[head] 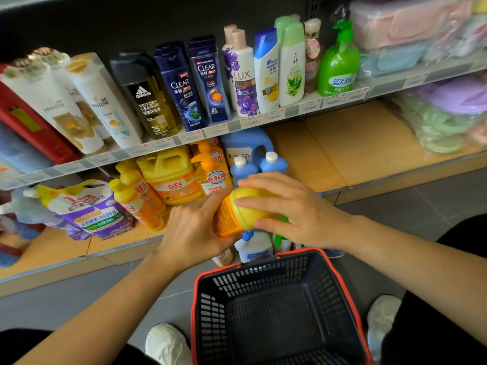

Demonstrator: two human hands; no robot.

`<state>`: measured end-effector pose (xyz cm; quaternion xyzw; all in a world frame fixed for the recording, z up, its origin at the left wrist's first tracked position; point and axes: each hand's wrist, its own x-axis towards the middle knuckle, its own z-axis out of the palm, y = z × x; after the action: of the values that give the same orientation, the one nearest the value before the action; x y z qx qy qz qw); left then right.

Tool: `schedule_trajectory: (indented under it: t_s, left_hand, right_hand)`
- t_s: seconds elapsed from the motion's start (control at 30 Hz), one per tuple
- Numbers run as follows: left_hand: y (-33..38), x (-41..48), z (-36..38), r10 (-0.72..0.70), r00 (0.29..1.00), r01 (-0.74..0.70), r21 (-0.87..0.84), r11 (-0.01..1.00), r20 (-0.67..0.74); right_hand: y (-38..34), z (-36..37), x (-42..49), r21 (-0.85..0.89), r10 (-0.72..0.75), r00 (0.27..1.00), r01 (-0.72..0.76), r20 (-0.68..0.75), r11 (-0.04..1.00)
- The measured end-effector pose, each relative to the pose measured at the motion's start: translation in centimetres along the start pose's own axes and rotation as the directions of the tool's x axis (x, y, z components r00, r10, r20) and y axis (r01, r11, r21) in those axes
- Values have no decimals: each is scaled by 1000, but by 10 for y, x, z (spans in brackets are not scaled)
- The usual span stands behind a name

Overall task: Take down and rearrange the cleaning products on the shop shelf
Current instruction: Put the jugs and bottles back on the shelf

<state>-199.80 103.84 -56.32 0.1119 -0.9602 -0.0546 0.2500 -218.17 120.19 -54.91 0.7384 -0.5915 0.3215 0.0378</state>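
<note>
Between lower shelf and basket, the bottle lies tilted on its side. Its orange base points left, gripped by the left hand, and its yellow top points right, under the right hand — fingers of both curled round it.

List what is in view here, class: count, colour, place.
Held bottle: one, orange, yellow top, between both hands.
Clear bottles: two, dark blue, upper shelf.
Pump bottle: one, green, upper shelf, right.
Jug: one, yellow, lower shelf.
Capped bottles: two, blue, white caps, lower shelf.
Pouch: one, purple-white, lower shelf, left.
Basket: one, black, red rim, floor.
Shoes: two, white, floor.
Left hand: grips bottle's orange body.
Right hand: holds its yellow top.
</note>
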Motion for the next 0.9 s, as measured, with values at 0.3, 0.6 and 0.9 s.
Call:
schedule_trajectory:
  t_s: [0.3,0.6,0.9]
  left_hand:
    - [2,-2,-8,51,996,-53,-21,998,-70]
    - [0,-2,-13,34,993,-47,-110,993,-117]
    - [2,1,-20,-333,943,293,-546,785,28]
  right_hand:
    - [0,0,-3,-145,-100,994,95,-30,985]
    - [23,-4,-11,48,224,975,-223,-17,974]
    - [13,21,-16,147,257,938,-227,-233,963]
